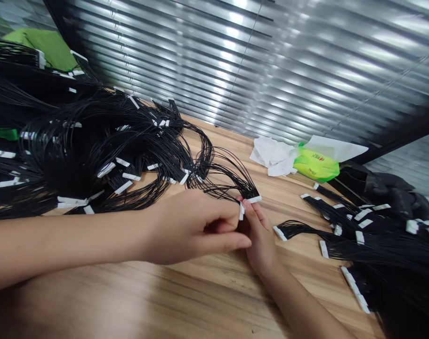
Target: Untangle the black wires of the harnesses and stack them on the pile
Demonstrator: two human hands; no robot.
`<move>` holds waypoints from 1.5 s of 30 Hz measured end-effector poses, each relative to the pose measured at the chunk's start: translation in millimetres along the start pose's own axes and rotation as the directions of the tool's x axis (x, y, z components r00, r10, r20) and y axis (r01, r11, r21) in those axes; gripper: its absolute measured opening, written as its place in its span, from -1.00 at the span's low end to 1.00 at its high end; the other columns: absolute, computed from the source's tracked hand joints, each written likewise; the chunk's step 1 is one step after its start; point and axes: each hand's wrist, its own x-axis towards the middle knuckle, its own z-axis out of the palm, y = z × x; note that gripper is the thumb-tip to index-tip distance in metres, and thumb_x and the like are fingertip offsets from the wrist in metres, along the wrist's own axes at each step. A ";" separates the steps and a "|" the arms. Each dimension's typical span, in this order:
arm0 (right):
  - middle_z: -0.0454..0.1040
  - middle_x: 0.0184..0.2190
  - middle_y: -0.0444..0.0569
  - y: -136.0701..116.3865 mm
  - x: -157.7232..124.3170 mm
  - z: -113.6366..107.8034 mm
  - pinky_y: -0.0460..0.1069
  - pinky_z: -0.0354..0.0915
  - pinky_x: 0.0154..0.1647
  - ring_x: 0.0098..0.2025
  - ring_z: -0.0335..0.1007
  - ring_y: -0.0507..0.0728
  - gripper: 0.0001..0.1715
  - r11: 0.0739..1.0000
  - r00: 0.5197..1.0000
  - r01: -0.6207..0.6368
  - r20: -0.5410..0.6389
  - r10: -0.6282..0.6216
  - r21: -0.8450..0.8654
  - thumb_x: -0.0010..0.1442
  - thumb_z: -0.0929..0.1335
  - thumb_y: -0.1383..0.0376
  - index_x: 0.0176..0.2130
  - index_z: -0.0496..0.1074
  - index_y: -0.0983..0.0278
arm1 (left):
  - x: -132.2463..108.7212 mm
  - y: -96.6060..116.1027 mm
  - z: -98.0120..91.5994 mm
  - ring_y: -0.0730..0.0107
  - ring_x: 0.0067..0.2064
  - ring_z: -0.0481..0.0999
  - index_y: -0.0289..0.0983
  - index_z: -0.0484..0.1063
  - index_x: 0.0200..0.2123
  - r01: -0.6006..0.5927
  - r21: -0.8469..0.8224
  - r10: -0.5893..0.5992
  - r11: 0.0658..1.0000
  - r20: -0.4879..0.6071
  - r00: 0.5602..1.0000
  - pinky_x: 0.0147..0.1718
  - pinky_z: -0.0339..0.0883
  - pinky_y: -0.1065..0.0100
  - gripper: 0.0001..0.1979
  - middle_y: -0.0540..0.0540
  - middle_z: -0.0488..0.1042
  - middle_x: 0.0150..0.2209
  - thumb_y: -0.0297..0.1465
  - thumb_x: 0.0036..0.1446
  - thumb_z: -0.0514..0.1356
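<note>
Black wires of a cable harness run from the big heap to a white connector (pixel 254 199), pinched at its underside by my right hand (pixel 262 235). A second white connector (pixel 241 211) stands upright between my two hands, against the curled forefinger of my left hand (pixel 196 226). My left hand reaches across from the left with its fingers bent in and its thumb straight. Its fingertips are hidden behind the knuckles, so what they grip does not show.
A large heap of black wire harnesses (pixel 76 141) with white connectors covers the table's left. More harnesses (pixel 394 245) lie at the right. Crumpled white paper (pixel 272 156) and a green tissue pack (pixel 316 165) sit at the back, before metal blinds (pixel 217 61). The table (pixel 186 301) is wood-patterned.
</note>
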 end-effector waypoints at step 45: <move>0.44 -0.51 -0.19 6.0 3.6 -3.0 -0.10 0.23 -0.47 -0.51 0.25 -0.03 -0.66 0.999 0.998 0.036 0.047 -0.034 -0.024 0.01 0.46 0.03 -0.34 0.53 0.23 | 11.2 -53.3 4.6 0.54 -0.45 0.49 -0.13 0.42 -0.07 -0.095 0.680 0.336 0.727 -0.231 0.913 -0.56 0.08 0.43 -0.70 0.10 0.56 -0.39 -0.14 0.24 0.08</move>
